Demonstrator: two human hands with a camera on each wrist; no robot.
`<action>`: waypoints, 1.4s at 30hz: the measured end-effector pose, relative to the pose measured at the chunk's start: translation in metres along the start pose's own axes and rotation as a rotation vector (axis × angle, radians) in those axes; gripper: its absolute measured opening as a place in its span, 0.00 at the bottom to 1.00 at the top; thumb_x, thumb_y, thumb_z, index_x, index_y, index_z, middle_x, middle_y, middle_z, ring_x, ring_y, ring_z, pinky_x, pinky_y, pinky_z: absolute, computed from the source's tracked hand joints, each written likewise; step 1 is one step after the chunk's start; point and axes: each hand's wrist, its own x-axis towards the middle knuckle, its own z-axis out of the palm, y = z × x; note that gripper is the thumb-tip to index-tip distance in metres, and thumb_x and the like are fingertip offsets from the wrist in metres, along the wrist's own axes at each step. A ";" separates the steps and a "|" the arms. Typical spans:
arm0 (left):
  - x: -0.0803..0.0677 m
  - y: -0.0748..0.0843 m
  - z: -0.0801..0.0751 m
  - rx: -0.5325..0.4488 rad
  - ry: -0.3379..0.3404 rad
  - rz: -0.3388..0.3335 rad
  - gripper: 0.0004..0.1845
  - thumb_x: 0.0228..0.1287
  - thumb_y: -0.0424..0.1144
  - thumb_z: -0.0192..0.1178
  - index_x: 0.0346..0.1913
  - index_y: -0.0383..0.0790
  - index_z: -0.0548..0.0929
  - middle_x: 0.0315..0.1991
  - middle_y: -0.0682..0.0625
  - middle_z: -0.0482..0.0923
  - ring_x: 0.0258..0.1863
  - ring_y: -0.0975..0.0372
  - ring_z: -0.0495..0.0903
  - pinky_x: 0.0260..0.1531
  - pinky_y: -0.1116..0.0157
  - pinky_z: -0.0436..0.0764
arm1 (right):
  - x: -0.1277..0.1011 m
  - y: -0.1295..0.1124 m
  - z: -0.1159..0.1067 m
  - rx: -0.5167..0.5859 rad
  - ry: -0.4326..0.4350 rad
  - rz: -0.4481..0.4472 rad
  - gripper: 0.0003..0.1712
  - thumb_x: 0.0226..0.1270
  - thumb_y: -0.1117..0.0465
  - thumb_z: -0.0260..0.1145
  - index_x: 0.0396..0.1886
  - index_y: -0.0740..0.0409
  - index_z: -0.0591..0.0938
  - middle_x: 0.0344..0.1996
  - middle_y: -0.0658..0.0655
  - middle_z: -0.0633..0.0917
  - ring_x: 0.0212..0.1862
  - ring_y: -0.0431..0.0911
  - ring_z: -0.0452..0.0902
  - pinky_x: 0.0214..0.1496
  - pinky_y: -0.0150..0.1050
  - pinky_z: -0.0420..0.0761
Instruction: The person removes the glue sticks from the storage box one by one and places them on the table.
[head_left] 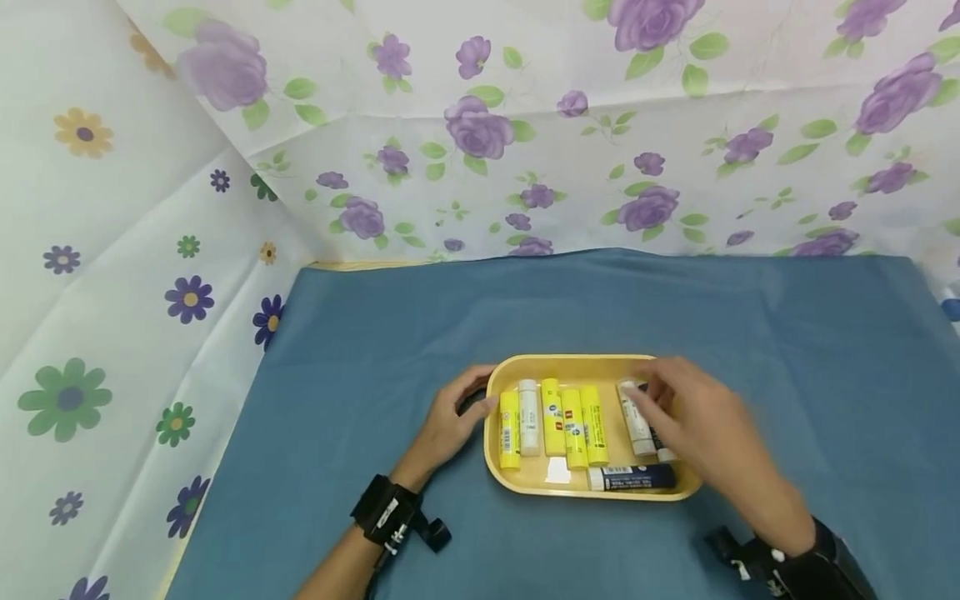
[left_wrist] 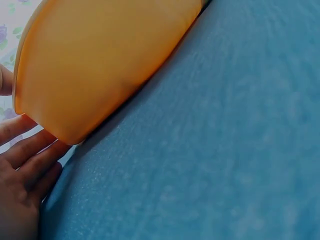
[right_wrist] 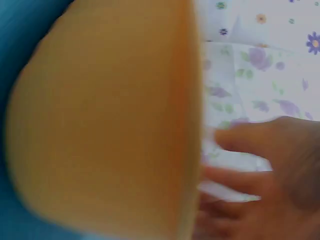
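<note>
A yellow tray (head_left: 551, 487) holds several yellow glue sticks (head_left: 574, 429) side by side, with a white glue stick (head_left: 529, 421) among them. Along its front wall lies a navy glue stick (head_left: 637, 477) with a white cap. My left hand (head_left: 450, 421) holds the tray's left end, thumb at the rim and fingers against the outer wall (left_wrist: 90, 65). Over the right end, my right hand (head_left: 701, 425) reaches in, slightly blurred, thumb and fingers right at another white glue stick (head_left: 636, 425). A dark stick (head_left: 663, 450) beside that one is partly hidden. I cannot tell whether the right fingers grip anything.
A blue cloth (head_left: 360, 358) covers the table under the tray. Behind it hangs a white curtain (head_left: 420, 192) with purple flowers, and a daisy-patterned sheet (head_left: 127, 333) borders the left side. Both wrists wear black camera straps (head_left: 386, 508).
</note>
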 end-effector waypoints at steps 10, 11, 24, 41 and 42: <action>0.002 0.001 -0.002 -0.001 0.005 0.003 0.21 0.73 0.24 0.52 0.67 0.26 0.72 0.62 0.33 0.75 0.63 0.43 0.74 0.67 0.58 0.73 | 0.004 -0.017 0.028 -0.113 -0.238 0.175 0.27 0.67 0.50 0.72 0.54 0.65 0.77 0.18 0.53 0.71 0.15 0.43 0.62 0.17 0.36 0.60; 0.002 0.001 -0.002 -0.002 0.001 -0.002 0.21 0.74 0.24 0.52 0.67 0.26 0.72 0.62 0.33 0.74 0.63 0.43 0.74 0.67 0.58 0.73 | 0.004 -0.016 0.030 -0.124 -0.248 0.175 0.26 0.68 0.50 0.72 0.52 0.65 0.77 0.17 0.52 0.70 0.15 0.43 0.61 0.16 0.36 0.60; -0.001 -0.002 -0.004 0.004 -0.038 -0.022 0.22 0.75 0.26 0.52 0.69 0.26 0.69 0.63 0.33 0.73 0.63 0.43 0.74 0.68 0.57 0.72 | 0.005 -0.014 0.051 -0.162 -0.315 0.160 0.31 0.72 0.49 0.66 0.64 0.66 0.71 0.13 0.49 0.67 0.12 0.43 0.60 0.14 0.36 0.59; -0.001 0.006 -0.007 0.022 -0.019 -0.009 0.22 0.77 0.28 0.51 0.70 0.27 0.69 0.65 0.34 0.73 0.65 0.45 0.73 0.67 0.58 0.72 | 0.002 -0.018 0.051 -0.115 -0.261 0.136 0.31 0.75 0.51 0.61 0.68 0.67 0.69 0.11 0.49 0.67 0.11 0.42 0.59 0.14 0.36 0.59; -0.004 0.005 -0.006 0.019 -0.020 -0.015 0.22 0.77 0.28 0.51 0.70 0.27 0.69 0.65 0.34 0.73 0.65 0.45 0.73 0.67 0.57 0.73 | -0.001 -0.018 0.052 -0.107 -0.272 0.147 0.31 0.75 0.51 0.61 0.68 0.67 0.69 0.11 0.49 0.67 0.11 0.42 0.59 0.14 0.36 0.58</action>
